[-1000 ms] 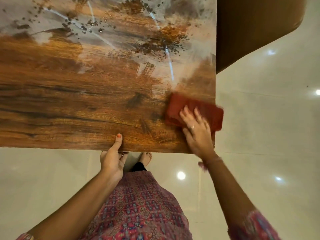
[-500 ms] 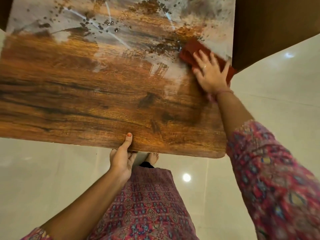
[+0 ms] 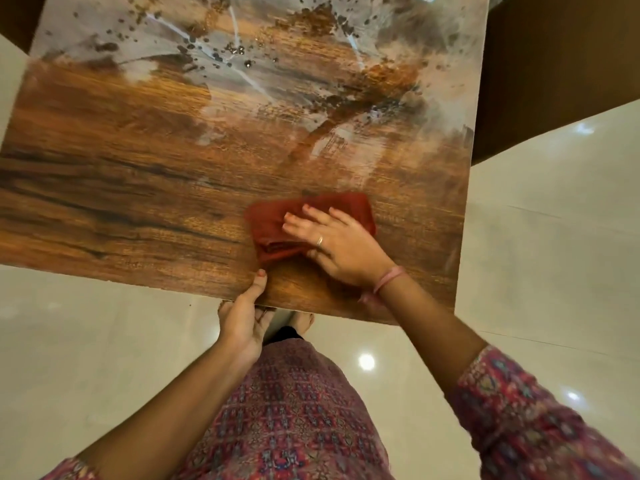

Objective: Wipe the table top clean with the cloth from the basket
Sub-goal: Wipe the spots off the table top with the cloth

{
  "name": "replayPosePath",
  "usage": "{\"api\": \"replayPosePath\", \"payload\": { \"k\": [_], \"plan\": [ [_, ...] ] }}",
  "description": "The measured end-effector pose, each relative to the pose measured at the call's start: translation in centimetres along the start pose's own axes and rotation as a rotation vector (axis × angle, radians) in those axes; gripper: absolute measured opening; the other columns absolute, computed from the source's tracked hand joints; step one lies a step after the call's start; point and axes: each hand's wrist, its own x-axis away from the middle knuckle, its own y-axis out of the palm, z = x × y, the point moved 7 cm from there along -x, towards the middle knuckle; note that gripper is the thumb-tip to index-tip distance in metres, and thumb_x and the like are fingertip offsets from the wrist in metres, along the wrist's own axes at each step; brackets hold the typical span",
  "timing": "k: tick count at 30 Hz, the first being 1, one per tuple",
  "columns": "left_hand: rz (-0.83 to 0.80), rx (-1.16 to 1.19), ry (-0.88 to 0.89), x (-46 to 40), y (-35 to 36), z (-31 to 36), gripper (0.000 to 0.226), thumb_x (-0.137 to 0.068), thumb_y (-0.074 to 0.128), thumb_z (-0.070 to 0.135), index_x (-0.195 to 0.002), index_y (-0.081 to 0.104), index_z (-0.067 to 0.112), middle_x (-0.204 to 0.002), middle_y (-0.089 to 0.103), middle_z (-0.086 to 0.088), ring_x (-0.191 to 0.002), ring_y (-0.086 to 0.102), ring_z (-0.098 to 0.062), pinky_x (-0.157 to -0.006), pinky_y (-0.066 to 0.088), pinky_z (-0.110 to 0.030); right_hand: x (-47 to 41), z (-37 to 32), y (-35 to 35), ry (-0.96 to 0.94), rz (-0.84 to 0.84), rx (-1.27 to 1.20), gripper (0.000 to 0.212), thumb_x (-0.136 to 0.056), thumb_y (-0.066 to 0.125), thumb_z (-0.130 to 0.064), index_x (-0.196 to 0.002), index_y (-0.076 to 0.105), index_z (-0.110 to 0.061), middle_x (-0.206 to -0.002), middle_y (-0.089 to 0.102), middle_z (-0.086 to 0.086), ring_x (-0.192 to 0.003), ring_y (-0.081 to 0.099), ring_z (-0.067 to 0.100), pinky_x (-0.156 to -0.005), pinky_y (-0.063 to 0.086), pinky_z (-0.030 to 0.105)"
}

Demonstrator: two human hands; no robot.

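Head view, looking down. The right hand (image 3: 341,245) lies palm-down on a folded rust-red cloth (image 3: 304,223), its fingers (image 3: 313,213) spread and pressed flat on the fabric; a ring shows on one finger and a pink band (image 3: 388,279) circles the wrist. The cloth rests on the wood-grain surface (image 3: 138,202), near its front edge and right of centre. The left hand (image 3: 244,318) grips that front edge, thumb on top just beside the cloth, remaining fingers curled beneath. Dark specks and pale grey smears (image 3: 242,64) cover the far half of the surface. Glossy pale floor tiles (image 3: 554,237) surround it.
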Motion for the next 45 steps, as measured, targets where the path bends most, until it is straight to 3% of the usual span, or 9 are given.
{"api": "replayPosePath", "payload": {
  "k": [8, 15, 19, 26, 28, 32, 36, 40, 45],
  "plan": [
    [0.011, 0.011, 0.019, 0.0, -0.4, 0.0, 0.052, -0.076, 0.076, 0.024, -0.123, 0.057, 0.012, -0.118, 0.066, -0.004, -0.108, 0.062, -0.018, -0.094, 0.05, -0.036, -1.0, 16.1, -9.5, 0.826, 0.408, -0.16, 0.055, -0.1, 0.039, -0.027, -0.151, 0.021, -0.023, -0.16, 0.018, -0.002, -0.148, 0.007, 0.021, -0.118, 0.008, 0.043],
    [0.014, 0.028, 0.018, -0.1, -0.2, 0.1, 0.052, -0.074, 0.078, 0.022, -0.122, 0.059, 0.01, -0.119, 0.066, -0.006, -0.107, 0.063, -0.02, -0.094, 0.051, -0.039, 3.6, 0.4, 0.3, 0.277, 0.159, 0.017, 0.059, -0.093, 0.044, -0.029, -0.149, 0.025, -0.034, -0.157, 0.018, -0.015, -0.147, 0.01, 0.013, -0.115, 0.009, 0.036],
    [0.03, 0.017, 0.003, 0.2, -0.2, 0.2, 0.053, -0.074, 0.078, 0.022, -0.121, 0.058, 0.01, -0.12, 0.065, -0.007, -0.109, 0.062, -0.021, -0.097, 0.049, -0.041, 4.7, 5.2, -2.4, 0.122, 0.086, 0.056, 0.054, -0.094, 0.043, -0.03, -0.146, 0.03, -0.038, -0.154, 0.024, -0.018, -0.145, 0.016, 0.009, -0.113, 0.019, 0.037],
    [0.044, -0.005, -0.003, 0.4, -0.3, 0.2, 0.051, -0.075, 0.077, 0.025, -0.12, 0.059, 0.01, -0.121, 0.064, -0.007, -0.111, 0.06, -0.023, -0.098, 0.048, -0.042, -1.4, 14.0, -8.7, 0.935, 0.469, -0.159, 0.05, -0.099, 0.038, -0.036, -0.148, 0.029, -0.033, -0.158, 0.02, -0.013, -0.148, 0.007, 0.017, -0.117, 0.008, 0.043],
    [0.04, 0.003, -0.003, 0.5, -0.3, 0.1, 0.049, -0.076, 0.077, 0.025, -0.12, 0.06, 0.01, -0.121, 0.064, -0.007, -0.111, 0.06, -0.022, -0.098, 0.048, -0.041, -4.3, 9.9, -7.3, 0.83, 0.427, -0.105, 0.051, -0.098, 0.04, -0.035, -0.148, 0.03, -0.034, -0.158, 0.02, -0.014, -0.148, 0.008, 0.018, -0.117, 0.01, 0.044],
    [0.014, 0.019, 0.008, 0.4, 0.0, 0.2, 0.042, -0.079, 0.074, 0.022, -0.117, 0.062, 0.009, -0.117, 0.067, -0.008, -0.106, 0.063, -0.021, -0.089, 0.052, -0.038, -5.9, -3.6, -0.2, 0.08, 0.1, 0.086, 0.055, -0.095, 0.045, -0.03, -0.148, 0.03, -0.032, -0.157, 0.025, -0.01, -0.147, 0.015, 0.02, -0.114, 0.012, 0.044],
    [-0.003, 0.013, -0.01, 0.3, 0.0, 0.0, 0.045, -0.077, 0.076, 0.024, -0.117, 0.061, 0.011, -0.117, 0.067, -0.006, -0.107, 0.063, -0.02, -0.094, 0.051, -0.039, -5.7, -2.8, -0.2, -0.191, -0.074, 0.141, 0.051, -0.098, 0.04, -0.03, -0.148, 0.028, -0.033, -0.156, 0.025, -0.013, -0.146, 0.017, 0.014, -0.114, 0.015, 0.037],
    [0.01, 0.006, -0.011, -0.3, -0.6, 0.0, 0.046, -0.072, 0.079, 0.025, -0.113, 0.063, 0.01, -0.117, 0.066, -0.007, -0.109, 0.061, -0.021, -0.089, 0.052, -0.037, -9.0, 5.6, -6.0, 0.128, 0.061, 0.035, 0.049, -0.101, 0.037, -0.033, -0.149, 0.026, -0.034, -0.157, 0.022, -0.014, -0.147, 0.014, 0.015, -0.116, 0.013, 0.038],
    [0.004, 0.01, -0.007, -0.5, -0.7, -0.2, 0.049, -0.07, 0.08, 0.025, -0.114, 0.063, 0.01, -0.117, 0.067, -0.006, -0.109, 0.061, -0.021, -0.087, 0.052, -0.036, -3.5, 19.4, -12.0, 0.794, 0.389, -0.105, 0.053, -0.101, 0.036, -0.034, -0.151, 0.021, -0.027, -0.159, 0.019, 0.0, -0.147, 0.016, 0.023, -0.118, 0.017, 0.043]
  ]
}}
